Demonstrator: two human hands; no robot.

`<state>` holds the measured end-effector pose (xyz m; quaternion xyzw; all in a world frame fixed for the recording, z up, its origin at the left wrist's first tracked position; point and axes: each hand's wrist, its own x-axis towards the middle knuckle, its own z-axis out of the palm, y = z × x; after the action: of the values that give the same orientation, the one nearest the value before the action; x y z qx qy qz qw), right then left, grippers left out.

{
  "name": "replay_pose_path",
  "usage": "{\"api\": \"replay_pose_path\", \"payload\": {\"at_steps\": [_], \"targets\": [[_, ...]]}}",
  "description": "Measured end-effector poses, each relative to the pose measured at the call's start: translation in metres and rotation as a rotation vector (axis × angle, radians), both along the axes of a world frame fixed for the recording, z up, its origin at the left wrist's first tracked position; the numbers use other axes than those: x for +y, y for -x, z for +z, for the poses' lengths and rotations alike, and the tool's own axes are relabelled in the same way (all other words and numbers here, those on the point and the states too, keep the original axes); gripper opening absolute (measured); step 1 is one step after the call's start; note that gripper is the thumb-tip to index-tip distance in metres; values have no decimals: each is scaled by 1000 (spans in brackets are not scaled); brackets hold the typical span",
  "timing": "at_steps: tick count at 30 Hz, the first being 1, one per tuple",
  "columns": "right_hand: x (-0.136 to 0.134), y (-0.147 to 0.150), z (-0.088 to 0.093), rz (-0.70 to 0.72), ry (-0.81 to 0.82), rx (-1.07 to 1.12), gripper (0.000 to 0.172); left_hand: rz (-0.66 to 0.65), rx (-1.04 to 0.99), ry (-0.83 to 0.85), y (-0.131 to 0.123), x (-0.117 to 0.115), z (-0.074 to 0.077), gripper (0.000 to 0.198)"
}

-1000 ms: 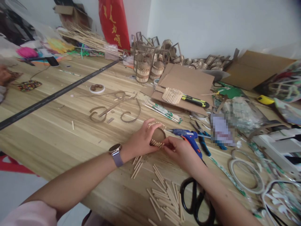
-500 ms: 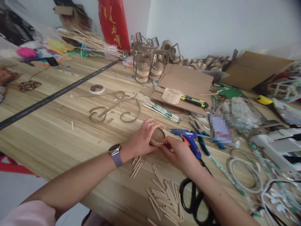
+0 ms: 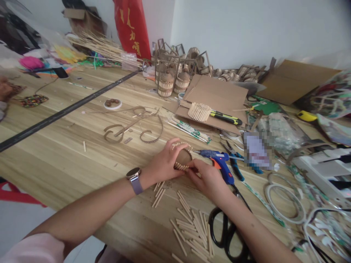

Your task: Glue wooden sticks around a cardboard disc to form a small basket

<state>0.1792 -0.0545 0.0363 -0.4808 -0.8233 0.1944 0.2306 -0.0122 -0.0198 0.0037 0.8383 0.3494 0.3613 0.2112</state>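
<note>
A small round basket (image 3: 183, 157), with short wooden sticks set side by side around a brown base, is tilted so that its inside faces me. My left hand (image 3: 160, 160) is closed around its left side, thumb below and fingers over the top. At the basket's lower right rim, the thumb and fingertips of my right hand (image 3: 207, 179) are pinched together; whatever is between them is hidden. Just right of the basket lies a blue hot glue gun (image 3: 223, 166), its nozzle pointing toward it. Loose wooden sticks (image 3: 192, 232) are piled below my hands.
Black-handled scissors (image 3: 226, 233) lie beneath my right forearm, and pliers (image 3: 236, 164) beyond the glue gun. Curled brown strips (image 3: 150, 135) are ahead. Cardboard (image 3: 216, 91) carries a stick piece and a cutter (image 3: 226, 117). Finished lantern-like baskets (image 3: 166, 82) stand behind. Another person's hand (image 3: 5, 89) is far left.
Both hands keep almost the same place and grip on the basket. The view has shifted very slightly; nothing else has visibly moved.
</note>
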Motion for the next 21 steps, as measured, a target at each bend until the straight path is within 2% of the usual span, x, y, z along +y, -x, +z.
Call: {"api": "replay_pose_path", "payload": {"at_steps": [10, 13, 15, 17, 21], "targets": [[-1, 2, -3, -11, -7, -22, 11, -12, 24, 28, 2, 1, 1, 87], [0, 0, 0, -31, -30, -41, 20, -41, 15, 37, 4, 2, 2, 86], [1, -7, 6, -79, -65, -52, 28, -45, 11, 53, 5, 2, 3, 89], [3, -21, 15, -171, -110, -95, 27, -39, 14, 77, 6, 1, 4, 93], [6, -59, 22, -401, -168, -361, 28, 1, 12, 84, 3, -3, 4, 101]]}}
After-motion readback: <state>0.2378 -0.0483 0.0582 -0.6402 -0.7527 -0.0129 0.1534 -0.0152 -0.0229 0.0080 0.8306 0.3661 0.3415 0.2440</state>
